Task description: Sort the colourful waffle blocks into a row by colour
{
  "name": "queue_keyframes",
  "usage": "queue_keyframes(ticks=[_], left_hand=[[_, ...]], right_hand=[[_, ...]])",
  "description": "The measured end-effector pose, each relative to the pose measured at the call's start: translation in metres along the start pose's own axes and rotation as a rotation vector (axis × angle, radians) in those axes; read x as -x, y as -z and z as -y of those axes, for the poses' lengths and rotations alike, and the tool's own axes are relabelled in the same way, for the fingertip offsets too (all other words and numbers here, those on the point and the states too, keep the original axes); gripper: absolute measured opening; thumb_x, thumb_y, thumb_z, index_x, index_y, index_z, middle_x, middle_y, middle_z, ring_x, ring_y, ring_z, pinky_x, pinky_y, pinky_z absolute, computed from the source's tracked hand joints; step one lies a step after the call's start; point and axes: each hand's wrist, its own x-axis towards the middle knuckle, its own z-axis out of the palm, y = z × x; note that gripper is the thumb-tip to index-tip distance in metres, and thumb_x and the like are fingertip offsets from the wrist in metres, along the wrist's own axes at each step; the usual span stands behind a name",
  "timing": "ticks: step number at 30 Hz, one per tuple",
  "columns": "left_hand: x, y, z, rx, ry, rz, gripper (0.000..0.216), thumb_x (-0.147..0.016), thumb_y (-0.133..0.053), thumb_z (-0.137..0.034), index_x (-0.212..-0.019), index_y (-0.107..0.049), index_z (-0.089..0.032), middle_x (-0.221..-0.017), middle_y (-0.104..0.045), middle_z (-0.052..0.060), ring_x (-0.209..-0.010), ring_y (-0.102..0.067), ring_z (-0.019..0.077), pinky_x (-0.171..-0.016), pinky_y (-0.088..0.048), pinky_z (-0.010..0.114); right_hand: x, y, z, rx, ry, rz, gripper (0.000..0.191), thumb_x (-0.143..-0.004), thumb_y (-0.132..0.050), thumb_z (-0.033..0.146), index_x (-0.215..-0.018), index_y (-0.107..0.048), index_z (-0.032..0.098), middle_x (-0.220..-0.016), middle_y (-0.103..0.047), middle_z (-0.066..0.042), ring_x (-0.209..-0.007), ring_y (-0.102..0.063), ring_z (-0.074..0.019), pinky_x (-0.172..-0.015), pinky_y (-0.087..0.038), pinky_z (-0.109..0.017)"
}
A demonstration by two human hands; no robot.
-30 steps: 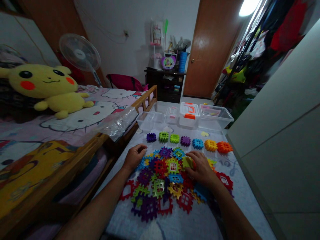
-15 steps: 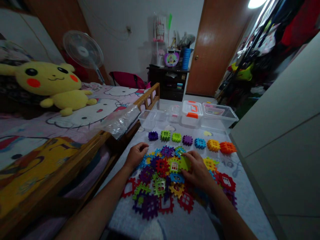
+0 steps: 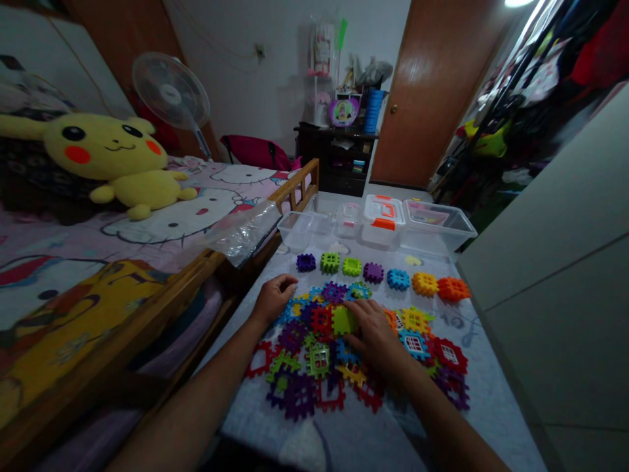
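Note:
My right hand [image 3: 376, 331] has its fingers and thumb on a lime-green square building tile [image 3: 344, 320] above the middle of a loose pile of toothed tiles. A red tile [image 3: 322, 323] lies just left of it, and a green window tile [image 3: 318, 359] is nearer to me. At the pile's left edge rests my left hand [image 3: 274, 298], loosely curled, with nothing visible in it. Blue and yellow tiles [image 3: 298, 308] lie beside its fingers. To the right of my right hand are a blue window tile [image 3: 413, 344] and a red window tile [image 3: 449, 354].
Behind the pile runs a row of assembled blocks, from a dark purple block [image 3: 305, 263] to an orange block [image 3: 453, 289]. Clear plastic bins [image 3: 439, 226] and a lidded box [image 3: 383, 219] stand at the far end. A wooden bed rail [image 3: 196, 275] borders the left side.
My right hand has moved left with the lime-green tile, which now covers the spot where a lime window tile showed. My left hand stays by the pile. The view has shifted slightly.

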Motion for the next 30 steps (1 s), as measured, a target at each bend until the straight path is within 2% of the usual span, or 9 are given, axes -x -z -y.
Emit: queue_keyframes(ticks=[3,8,14,16,18,23,30], left_hand=[[0.000,0.001,0.000,0.000,-0.004,0.003,0.025,-0.076,-0.058,-0.037,-0.085,-0.070,-0.018,-0.086,-0.074,0.005,-0.081,-0.068,0.0222,-0.082,-0.052,0.033],[0.000,0.001,-0.001,0.004,-0.008,0.005,0.025,-0.076,-0.057,-0.037,-0.085,-0.070,-0.018,-0.086,-0.074,0.005,-0.082,-0.068,0.0223,-0.082,-0.052,0.033],[-0.001,-0.001,0.002,0.011,-0.011,0.009,0.026,-0.076,-0.057,-0.038,-0.087,-0.070,-0.017,-0.087,-0.074,0.006,-0.084,-0.069,0.0234,-0.083,-0.052,0.034],[-0.001,-0.001,0.002,0.012,-0.011,0.010,0.026,-0.076,-0.058,-0.038,-0.087,-0.070,-0.017,-0.087,-0.074,0.006,-0.084,-0.069,0.0235,-0.083,-0.052,0.034],[-0.001,0.000,0.002,0.011,-0.010,0.011,0.026,-0.076,-0.058,-0.038,-0.086,-0.070,-0.017,-0.087,-0.074,0.006,-0.083,-0.068,0.0234,-0.082,-0.052,0.034],[0.000,0.001,-0.001,0.008,-0.001,0.008,0.025,-0.076,-0.058,-0.037,-0.086,-0.070,-0.018,-0.087,-0.075,0.005,-0.083,-0.068,0.0231,-0.081,-0.052,0.033],[0.000,0.001,-0.005,0.004,0.014,0.000,0.026,-0.074,-0.058,-0.038,-0.085,-0.071,-0.018,-0.086,-0.075,0.005,-0.080,-0.067,0.0225,-0.079,-0.052,0.033]], right_hand=[[0.002,0.001,0.001,-0.083,-0.036,-0.006,0.052,-0.078,-0.062,0.012,-0.128,-0.055,0.021,-0.123,-0.059,-0.011,-0.114,-0.052,-0.0274,-0.100,-0.044,-0.044],[0.001,0.003,-0.006,-0.352,-0.119,-0.041,0.045,-0.081,-0.054,0.012,-0.123,-0.057,0.026,-0.120,-0.061,-0.006,-0.110,-0.058,-0.0228,-0.097,-0.046,-0.042],[0.005,0.013,-0.020,-0.797,-0.347,-0.058,0.039,-0.080,-0.059,0.029,-0.118,-0.056,0.022,-0.097,-0.066,-0.003,-0.080,-0.064,-0.0192,-0.073,-0.054,-0.035],[0.009,0.016,-0.023,-0.905,-0.375,-0.055,0.039,-0.079,-0.062,0.033,-0.116,-0.056,0.022,-0.090,-0.066,-0.001,-0.075,-0.063,-0.0181,-0.068,-0.054,-0.033],[0.013,0.018,-0.027,-0.953,-0.358,-0.072,0.039,-0.079,-0.064,0.036,-0.115,-0.056,0.022,-0.089,-0.066,-0.001,-0.075,-0.063,-0.0178,-0.068,-0.054,-0.032],[0.019,0.021,-0.031,-0.905,-0.309,-0.207,0.040,-0.082,-0.062,0.042,-0.118,-0.055,0.025,-0.103,-0.067,-0.004,-0.087,-0.065,-0.0194,-0.078,-0.054,-0.036],[0.023,0.024,-0.024,-1.052,-0.427,-0.180,0.045,-0.079,-0.066,0.043,-0.117,-0.053,0.024,-0.101,-0.069,-0.005,-0.087,-0.067,-0.0205,-0.078,-0.055,-0.035]])
